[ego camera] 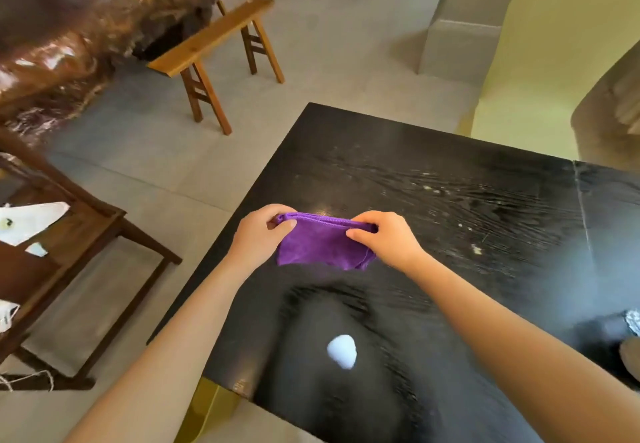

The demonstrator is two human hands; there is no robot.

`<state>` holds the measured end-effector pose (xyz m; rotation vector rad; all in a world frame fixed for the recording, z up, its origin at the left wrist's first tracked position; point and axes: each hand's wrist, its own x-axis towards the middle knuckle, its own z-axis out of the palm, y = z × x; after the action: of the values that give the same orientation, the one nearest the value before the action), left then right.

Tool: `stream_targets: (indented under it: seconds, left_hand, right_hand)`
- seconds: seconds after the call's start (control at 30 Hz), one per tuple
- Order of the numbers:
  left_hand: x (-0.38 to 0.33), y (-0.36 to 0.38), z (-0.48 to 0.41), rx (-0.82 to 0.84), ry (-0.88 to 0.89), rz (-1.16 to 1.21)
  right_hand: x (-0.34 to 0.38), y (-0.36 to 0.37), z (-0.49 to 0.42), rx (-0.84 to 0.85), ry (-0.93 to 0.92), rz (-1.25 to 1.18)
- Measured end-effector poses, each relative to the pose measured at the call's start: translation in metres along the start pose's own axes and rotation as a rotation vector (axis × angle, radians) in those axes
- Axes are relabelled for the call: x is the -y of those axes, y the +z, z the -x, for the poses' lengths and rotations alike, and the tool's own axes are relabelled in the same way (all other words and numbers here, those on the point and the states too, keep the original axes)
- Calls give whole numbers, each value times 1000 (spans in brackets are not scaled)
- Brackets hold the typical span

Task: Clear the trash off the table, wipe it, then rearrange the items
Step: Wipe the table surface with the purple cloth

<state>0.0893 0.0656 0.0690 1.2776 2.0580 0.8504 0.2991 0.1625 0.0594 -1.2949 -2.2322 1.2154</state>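
Observation:
A purple cloth (322, 245) is folded and held just above the black table (467, 207), near its left edge. My left hand (259, 234) pinches the cloth's upper left corner. My right hand (388, 238) pinches its upper right corner, so the cloth hangs between them. A small white crumpled wad (342, 350) lies on the table nearer to me, between my forearms. White crumbs and smears (474, 248) dot the tabletop to the right of the cloth.
A silver foil-like item (633, 321) sits at the table's right edge, cut off by the frame. A wooden bench (211, 40) stands on the floor beyond. A dark wooden chair (69, 234) with white bags is at left. A yellow seat (540, 61) backs the table's far side.

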Motion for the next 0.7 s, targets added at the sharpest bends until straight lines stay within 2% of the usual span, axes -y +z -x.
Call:
stream_targets:
  seconds: [0.3,0.47,0.53,0.63,0.7]
  left_hand:
    - [62,-19,-133,40,-30,45]
    - [83,5,-225,43,-14,59]
    - [89,21,-261,41,-59,89]
    - [98,42,-296,29,-152,213]
    - [106,50,-298,-24,-186,218]
  right_hand:
    - [-5,53,-124,10,128,-57]
    - [-24,64,-197,-177,241,-107]
    - [-33,66,-227,-247,279,-86]
    - [-49,71,-263,-276,310,62]
    - [-60,78,-274,-306,288,348]
